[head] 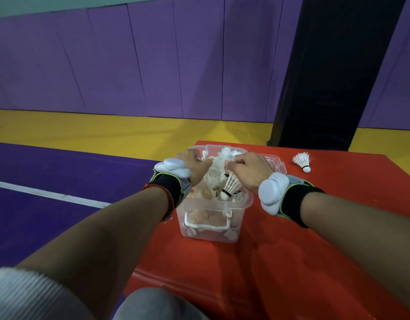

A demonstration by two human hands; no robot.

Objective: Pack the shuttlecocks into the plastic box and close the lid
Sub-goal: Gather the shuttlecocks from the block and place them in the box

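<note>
- Clear plastic box (211,218) sits on the red surface (291,239), directly under both hands, its white handle (207,224) hanging down the near wall.
- Box is open and heaped with white shuttlecocks (219,179), the pile rising above the rim between the two hands.
- Left hand (194,163) is curled over the far left part of the heap, fingers closed into the feathers; exactly which shuttlecock it has hold of cannot be told.
- Right hand (250,168) is curled the same way just beside it, fingertips pinched into the feathers at the top of the pile.
- The two hands are nearly touching at the knuckles.
- One shuttlecock (231,187) lies cork-down inside the box, just below the right hand.
- Lid (276,163) shows behind the right hand, at the far right edge of the box; whether it is attached cannot be told.
- A lone shuttlecock (303,162) lies on the surface, well to the right of the right hand and beyond the lid, cork toward the viewer.
- Each wrist carries a white device (272,192) on a black band.
</note>
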